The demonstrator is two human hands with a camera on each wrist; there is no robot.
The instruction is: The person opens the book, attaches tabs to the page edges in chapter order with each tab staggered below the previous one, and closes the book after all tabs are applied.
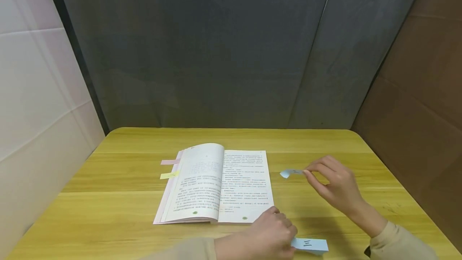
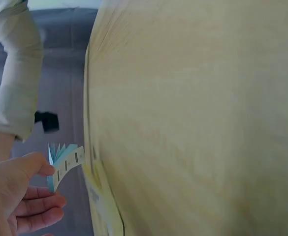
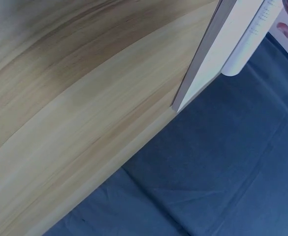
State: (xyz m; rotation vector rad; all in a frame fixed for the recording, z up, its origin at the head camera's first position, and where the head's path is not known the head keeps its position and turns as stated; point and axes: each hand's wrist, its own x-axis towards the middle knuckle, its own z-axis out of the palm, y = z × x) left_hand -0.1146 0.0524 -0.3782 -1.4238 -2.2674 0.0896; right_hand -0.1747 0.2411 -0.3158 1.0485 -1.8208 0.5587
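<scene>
An open book (image 1: 245,187) lies on the table, its left pages curving upward. A pink tab (image 1: 169,162) and a yellow tab (image 1: 167,175) stick out from its left edge. My left hand (image 1: 265,232) grips a small pad of light blue sticky notes (image 1: 312,245) by one end, near the book's lower right corner. Dark strokes mark the pad's top note; in the left wrist view its leaves fan apart between thumb and fingers. To the right of the book, my right hand (image 1: 337,183) pinches a single blue sticky note (image 1: 286,173) by its end, with the free end bent and pointing toward the page.
The wooden table (image 1: 108,187) has rounded far corners. Behind it hangs a dark grey curtain (image 1: 216,51); a white panel (image 1: 39,71) stands on the left and a brown one (image 1: 422,71) on the right.
</scene>
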